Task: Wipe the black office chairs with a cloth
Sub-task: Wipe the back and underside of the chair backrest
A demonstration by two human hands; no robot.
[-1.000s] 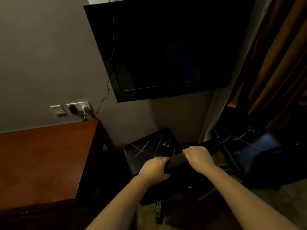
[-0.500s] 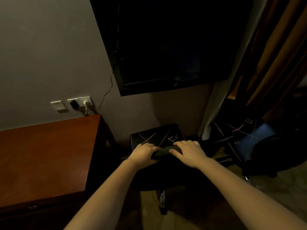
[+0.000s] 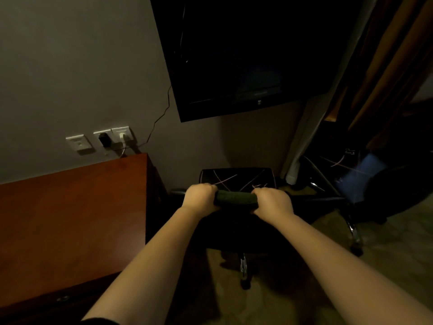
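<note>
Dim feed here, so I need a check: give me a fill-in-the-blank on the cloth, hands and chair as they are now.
The left hand and right hand each grip an end of a rolled, dark ____ cloth. The near chair stands below a wall-mounted ____. The wooden desk is on that chair's ____ side.
Missing: green; television; left.

Single view: head-worn wide-angle camera, facing forward and down. Reaching in from bottom edge, left hand (image 3: 199, 198) and right hand (image 3: 273, 202), gripping cloth (image 3: 235, 198), sit near frame centre, close to lens. Just beyond them, chair (image 3: 236, 177). Top filled by television (image 3: 246, 55) on wall (image 3: 70, 66); desk (image 3: 70, 219) lower left. Straight lines bow toward edges.
</note>
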